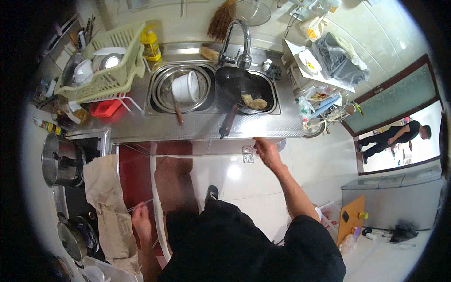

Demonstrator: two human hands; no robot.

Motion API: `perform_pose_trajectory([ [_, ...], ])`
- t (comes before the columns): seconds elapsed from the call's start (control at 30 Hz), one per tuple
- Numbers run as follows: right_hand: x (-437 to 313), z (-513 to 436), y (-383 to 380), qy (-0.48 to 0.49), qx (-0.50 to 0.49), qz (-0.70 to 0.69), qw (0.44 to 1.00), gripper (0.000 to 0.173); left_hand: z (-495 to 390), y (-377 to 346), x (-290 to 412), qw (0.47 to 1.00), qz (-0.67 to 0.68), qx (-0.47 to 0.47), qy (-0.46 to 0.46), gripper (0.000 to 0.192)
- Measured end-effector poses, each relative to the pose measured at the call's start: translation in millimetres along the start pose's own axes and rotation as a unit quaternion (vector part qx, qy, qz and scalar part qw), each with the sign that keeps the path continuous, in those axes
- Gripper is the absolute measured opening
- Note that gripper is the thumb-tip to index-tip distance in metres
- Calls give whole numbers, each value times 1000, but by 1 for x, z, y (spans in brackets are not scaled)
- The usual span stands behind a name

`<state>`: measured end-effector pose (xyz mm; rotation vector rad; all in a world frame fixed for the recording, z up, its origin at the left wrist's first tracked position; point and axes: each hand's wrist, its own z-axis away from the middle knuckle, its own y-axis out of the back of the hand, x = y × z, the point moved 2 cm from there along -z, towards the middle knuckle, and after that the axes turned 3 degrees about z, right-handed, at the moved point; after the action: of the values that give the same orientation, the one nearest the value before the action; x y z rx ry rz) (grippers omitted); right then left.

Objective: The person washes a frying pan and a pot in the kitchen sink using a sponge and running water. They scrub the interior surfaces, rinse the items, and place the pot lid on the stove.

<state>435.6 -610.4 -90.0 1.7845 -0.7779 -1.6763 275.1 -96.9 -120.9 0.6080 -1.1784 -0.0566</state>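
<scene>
My left hand [141,215] is at the red cabinet front [135,172] below the stove, its fingers curled around a thin metal handle [149,201]. A beige cloth [107,208] hangs over the stove edge beside it. Just in front of the steel counter edge [197,131], my right hand [266,151] has partly bent fingers, and no object shows in it. Whether its fingertips touch the edge, I cannot tell. Nearest to it on the counter, a black wok [232,84] rests in the right sink basin, its handle [229,121] over the front rim. A yellowish scrubber [254,103] lies inside.
A steel basin with a white pot [185,87] fills the left sink under the faucet [243,42]. A dish rack [105,67] stands at left, above a stockpot [60,160] on the stove. A clear plastic tray [248,154] lies on the floor. Another person [394,137] stands beyond the doorway.
</scene>
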Motion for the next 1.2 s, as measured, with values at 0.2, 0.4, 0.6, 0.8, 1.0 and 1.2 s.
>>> perform_pose_trajectory([
  [0.2,42,-80,37,-46,80,-71,993,29,-53,-133,167,928,234,-285,62,35],
  [0.4,72,-162,35,7,72,103,992,25,-99,-251,250,792,301,-497,188,43],
  [0.6,88,-208,37,-30,-40,194,980,26,-121,-307,259,706,286,-560,326,34],
  [0.8,131,-247,14,-77,-183,244,949,26,-125,-327,274,674,299,-520,431,28],
  [1.0,170,-262,-16,-5,-269,155,951,36,-128,-336,281,688,308,-494,433,14],
  [1.2,132,-270,-65,-47,-368,-173,912,38,-134,-343,292,669,326,-509,432,17],
])
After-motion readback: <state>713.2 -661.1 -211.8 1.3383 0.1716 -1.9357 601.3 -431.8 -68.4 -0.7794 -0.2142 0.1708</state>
